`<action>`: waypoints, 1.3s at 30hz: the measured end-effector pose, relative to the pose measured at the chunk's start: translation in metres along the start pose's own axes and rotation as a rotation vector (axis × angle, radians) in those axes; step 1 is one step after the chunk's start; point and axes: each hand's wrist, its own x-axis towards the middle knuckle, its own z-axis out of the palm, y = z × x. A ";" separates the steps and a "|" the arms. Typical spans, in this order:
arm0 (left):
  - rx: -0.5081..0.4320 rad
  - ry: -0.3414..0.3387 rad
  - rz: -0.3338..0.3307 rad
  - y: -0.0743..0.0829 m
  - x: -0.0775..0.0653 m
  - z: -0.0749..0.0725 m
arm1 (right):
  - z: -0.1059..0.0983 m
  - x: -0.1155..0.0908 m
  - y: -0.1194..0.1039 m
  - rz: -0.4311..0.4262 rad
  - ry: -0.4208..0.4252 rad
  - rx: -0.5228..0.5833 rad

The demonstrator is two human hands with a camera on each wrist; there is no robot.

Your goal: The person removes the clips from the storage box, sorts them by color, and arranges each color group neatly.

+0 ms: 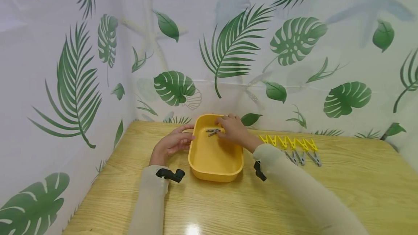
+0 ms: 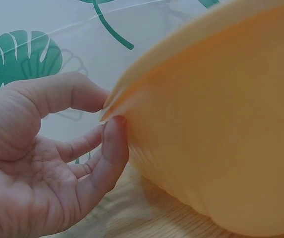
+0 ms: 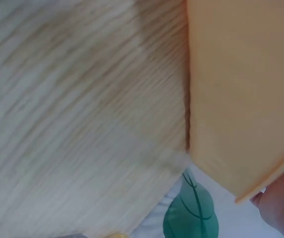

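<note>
A yellow plastic bin (image 1: 215,158) sits on the table toward the back wall. My left hand (image 1: 176,141) pinches its left rim between thumb and fingers; the left wrist view shows this hand (image 2: 57,153) close up, fingertips on the bin's edge (image 2: 206,124). Over the right rim reaches my right hand (image 1: 233,129), its fingers bent down inside the bin beside grey clothespins (image 1: 213,131) lying near the far end. Whether those fingers pinch a clothespin, I cannot tell. Only a bit of the right hand (image 3: 283,201) shows at the rim in the right wrist view.
Right of the bin, several yellow clothespins (image 1: 292,143) stand in a row on the wooden table (image 1: 343,177). Three grey clothespins (image 1: 302,158) lie just in front of them. A leaf-print cloth (image 1: 228,57) hangs behind the table and along its left side.
</note>
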 end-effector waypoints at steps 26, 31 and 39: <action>-0.008 -0.029 0.009 -0.003 -0.002 0.000 | 0.018 0.000 0.001 0.035 -0.131 -0.256; -0.030 -0.035 0.010 -0.002 -0.002 0.000 | 0.016 -0.002 -0.001 0.025 -0.101 -0.221; -0.033 -0.035 0.008 0.002 -0.003 0.001 | 0.014 -0.002 0.000 0.022 -0.087 -0.173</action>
